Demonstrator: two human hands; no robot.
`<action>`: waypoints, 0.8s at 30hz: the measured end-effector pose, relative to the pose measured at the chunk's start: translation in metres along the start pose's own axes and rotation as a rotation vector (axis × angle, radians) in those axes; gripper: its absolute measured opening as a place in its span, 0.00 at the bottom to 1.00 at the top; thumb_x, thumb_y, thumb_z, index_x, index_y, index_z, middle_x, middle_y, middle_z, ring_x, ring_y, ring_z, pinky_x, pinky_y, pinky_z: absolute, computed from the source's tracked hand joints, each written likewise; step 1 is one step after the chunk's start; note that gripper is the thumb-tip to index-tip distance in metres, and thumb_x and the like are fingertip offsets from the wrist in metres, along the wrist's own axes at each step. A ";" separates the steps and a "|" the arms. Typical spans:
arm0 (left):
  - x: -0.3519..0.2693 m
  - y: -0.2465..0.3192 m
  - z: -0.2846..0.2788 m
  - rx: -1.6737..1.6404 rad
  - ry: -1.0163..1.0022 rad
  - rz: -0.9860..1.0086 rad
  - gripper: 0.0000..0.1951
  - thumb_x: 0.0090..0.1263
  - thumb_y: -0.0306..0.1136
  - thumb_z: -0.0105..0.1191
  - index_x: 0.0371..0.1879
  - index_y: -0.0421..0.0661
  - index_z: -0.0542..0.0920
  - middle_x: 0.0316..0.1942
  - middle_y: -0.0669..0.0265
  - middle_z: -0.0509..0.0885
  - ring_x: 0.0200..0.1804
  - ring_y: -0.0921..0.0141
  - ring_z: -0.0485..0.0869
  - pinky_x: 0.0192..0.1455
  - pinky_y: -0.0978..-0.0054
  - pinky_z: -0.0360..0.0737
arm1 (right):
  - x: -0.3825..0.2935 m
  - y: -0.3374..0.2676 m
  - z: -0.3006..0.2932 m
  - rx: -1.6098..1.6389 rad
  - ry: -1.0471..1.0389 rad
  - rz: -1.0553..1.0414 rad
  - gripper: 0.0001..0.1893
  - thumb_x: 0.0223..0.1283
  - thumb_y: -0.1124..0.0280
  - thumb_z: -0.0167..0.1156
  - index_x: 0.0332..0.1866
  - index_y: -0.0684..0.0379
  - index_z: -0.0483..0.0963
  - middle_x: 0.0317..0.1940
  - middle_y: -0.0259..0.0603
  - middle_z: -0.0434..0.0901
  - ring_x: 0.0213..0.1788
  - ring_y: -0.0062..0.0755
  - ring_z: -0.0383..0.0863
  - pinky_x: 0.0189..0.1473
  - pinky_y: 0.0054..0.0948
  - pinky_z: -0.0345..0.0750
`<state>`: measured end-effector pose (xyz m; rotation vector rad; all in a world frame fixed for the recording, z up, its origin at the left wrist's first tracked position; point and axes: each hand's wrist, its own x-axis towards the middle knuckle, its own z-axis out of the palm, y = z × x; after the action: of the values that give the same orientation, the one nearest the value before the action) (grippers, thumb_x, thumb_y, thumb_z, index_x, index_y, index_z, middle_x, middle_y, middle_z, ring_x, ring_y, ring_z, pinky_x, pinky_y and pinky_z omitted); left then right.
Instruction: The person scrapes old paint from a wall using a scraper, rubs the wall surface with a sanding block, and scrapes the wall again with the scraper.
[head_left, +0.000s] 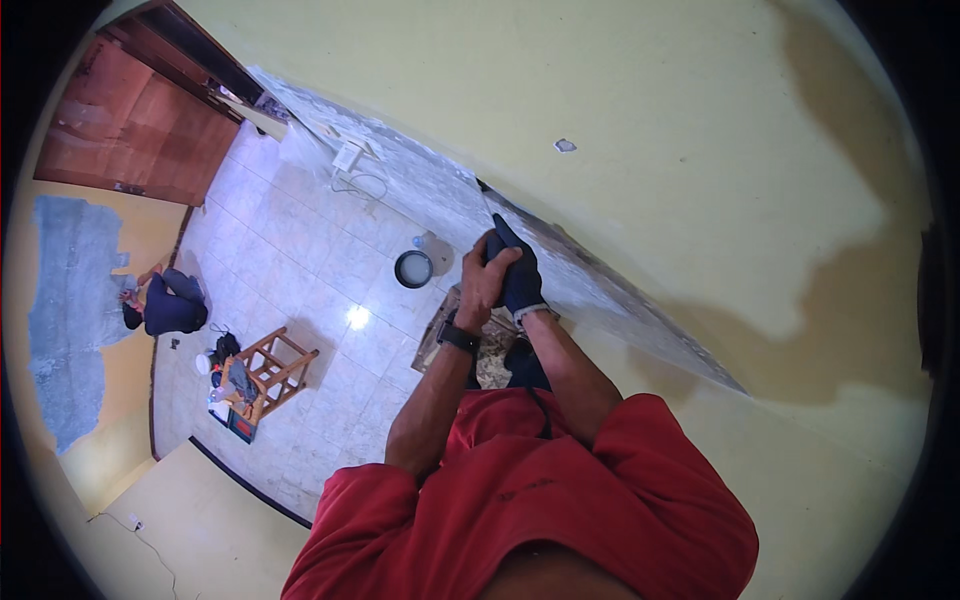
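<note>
Both hands are together in front of the wall. My left hand (484, 281), bare with a dark wristband, presses against my right hand (519, 270), which wears a dark blue glove. Closed in the gloved hand is a slim hand tool (489, 201); its handle is hidden and its exact kind is unclear. The tool's dark tip meets the wall where yellow paint (637, 172) borders a stripped grey-white band (442, 187). Whether my left hand also grips the handle cannot be told. A small chipped spot (565, 145) shows higher on the paint.
Below me is a stained wooden surface (431, 337). On the tiled floor stand a black bucket (413, 269) of pale liquid and a wooden stool (281, 367) with items beside it. A white socket box (347, 156) with cable is at the wall. Another person (174, 304) crouches by the far wall.
</note>
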<state>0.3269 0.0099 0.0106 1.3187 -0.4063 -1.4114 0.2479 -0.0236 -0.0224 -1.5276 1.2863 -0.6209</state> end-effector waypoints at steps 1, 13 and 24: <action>-0.002 0.000 0.002 0.014 -0.006 0.008 0.34 0.55 0.40 0.58 0.60 0.33 0.67 0.45 0.55 0.79 0.43 0.68 0.80 0.48 0.75 0.77 | -0.002 0.014 0.000 0.012 0.009 -0.007 0.22 0.68 0.67 0.46 0.65 0.61 0.64 0.48 0.37 0.75 0.44 0.27 0.74 0.51 0.24 0.72; 0.013 -0.003 -0.016 0.394 0.114 0.083 0.27 0.54 0.39 0.56 0.51 0.34 0.74 0.38 0.58 0.82 0.38 0.69 0.81 0.43 0.75 0.78 | 0.019 0.056 0.041 1.023 0.013 0.131 0.21 0.67 0.66 0.49 0.63 0.60 0.66 0.40 0.32 0.74 0.40 0.21 0.71 0.45 0.22 0.72; -0.001 0.002 0.002 0.201 0.013 0.053 0.26 0.57 0.37 0.56 0.54 0.35 0.72 0.40 0.59 0.81 0.39 0.69 0.81 0.42 0.75 0.78 | 0.006 0.038 0.022 0.739 -0.015 0.112 0.20 0.68 0.68 0.46 0.62 0.60 0.67 0.40 0.32 0.74 0.41 0.22 0.72 0.46 0.22 0.73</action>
<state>0.3258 0.0090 0.0128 1.4673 -0.5823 -1.3440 0.2527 -0.0184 -0.0660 -0.8431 0.9613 -0.8844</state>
